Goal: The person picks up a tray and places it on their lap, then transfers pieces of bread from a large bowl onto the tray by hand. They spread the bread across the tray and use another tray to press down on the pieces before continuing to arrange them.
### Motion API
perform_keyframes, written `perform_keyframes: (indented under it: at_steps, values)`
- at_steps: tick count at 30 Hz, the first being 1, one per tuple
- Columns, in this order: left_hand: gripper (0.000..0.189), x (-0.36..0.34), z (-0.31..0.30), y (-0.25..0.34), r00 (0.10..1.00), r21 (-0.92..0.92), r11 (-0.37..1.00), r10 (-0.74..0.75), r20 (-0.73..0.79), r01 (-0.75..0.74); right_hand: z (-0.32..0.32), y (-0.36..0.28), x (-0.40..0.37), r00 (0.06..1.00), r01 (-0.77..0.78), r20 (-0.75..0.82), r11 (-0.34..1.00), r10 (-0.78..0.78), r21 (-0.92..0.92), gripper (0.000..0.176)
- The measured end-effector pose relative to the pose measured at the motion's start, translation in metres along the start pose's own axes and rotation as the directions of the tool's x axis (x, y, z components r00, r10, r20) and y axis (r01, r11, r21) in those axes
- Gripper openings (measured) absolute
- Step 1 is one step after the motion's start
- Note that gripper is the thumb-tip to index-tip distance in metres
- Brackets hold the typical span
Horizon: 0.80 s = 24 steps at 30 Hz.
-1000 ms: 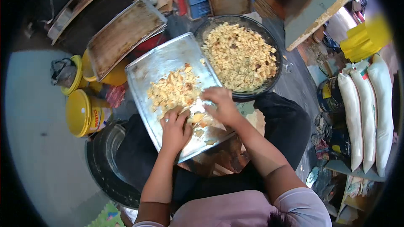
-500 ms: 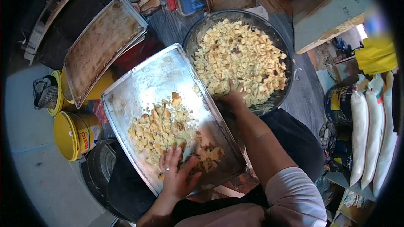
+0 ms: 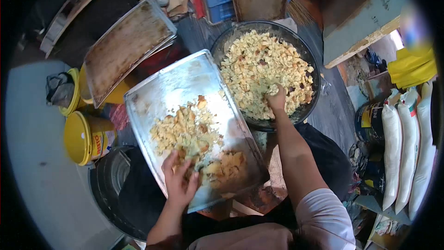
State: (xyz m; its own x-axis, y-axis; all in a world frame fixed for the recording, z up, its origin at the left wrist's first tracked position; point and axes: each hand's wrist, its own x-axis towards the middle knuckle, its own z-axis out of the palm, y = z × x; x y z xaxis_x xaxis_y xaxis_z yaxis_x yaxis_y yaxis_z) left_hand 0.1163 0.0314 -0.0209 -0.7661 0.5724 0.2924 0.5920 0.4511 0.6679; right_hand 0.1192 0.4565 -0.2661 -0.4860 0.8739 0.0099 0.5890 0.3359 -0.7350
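A metal baking tray (image 3: pixel 173 76) lies slanted across my lap, with torn bread pieces (image 3: pixel 185 127) heaped along its middle and lower part. My left hand (image 3: pixel 180 180) rests at the tray's lower left, fingers spread and touching the bread. To the right stands a large black basin (image 3: pixel 316 104) filled with small bread chunks (image 3: pixel 259 60). Inside it, near the front, my right hand (image 3: pixel 277 99) has its fingers curled round a pale lump of bread (image 3: pixel 274 90).
Stacked used trays (image 3: pixel 132 41) sit at the upper left above yellow buckets (image 3: pixel 77 138). A dark tub (image 3: pixel 104 176) is beside my left leg. Long white filled bags (image 3: pixel 393 157) lean at the right. A wooden panel (image 3: pixel 365 30) juts in at the upper right.
My right hand has moved right within the basin and closed round some bread. My left hand has shifted slightly left on the tray, its fingers wider apart. The view has shifted a little.
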Motion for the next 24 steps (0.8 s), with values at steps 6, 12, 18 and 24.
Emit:
perform_keyframes:
  at_steps: [6,12,18,24]
  values:
    - [0.031,0.008,-0.02,-0.009,0.945,-0.194,0.976,-0.155,-0.289,0.1,-0.075,-0.131,-0.015,0.955,0.289,-0.123,0.936,-0.268,0.2,0.068]
    - [0.026,0.001,-0.022,-0.058,0.807,-0.642,0.756,-0.455,-0.377,0.126,-0.121,-0.273,-0.141,0.682,0.661,0.176,0.701,-0.71,0.268,0.061]
    - [0.033,-0.006,-0.009,-0.045,0.84,-0.702,0.668,-0.51,-0.188,0.248,-0.087,-0.281,-0.243,0.32,0.845,0.651,0.518,-0.689,0.133,0.061]
    - [0.043,-0.017,0.015,-0.045,0.886,-0.689,0.677,-0.451,-0.112,0.258,-0.086,-0.259,-0.322,0.323,0.913,0.619,0.408,-0.716,-0.003,0.057]
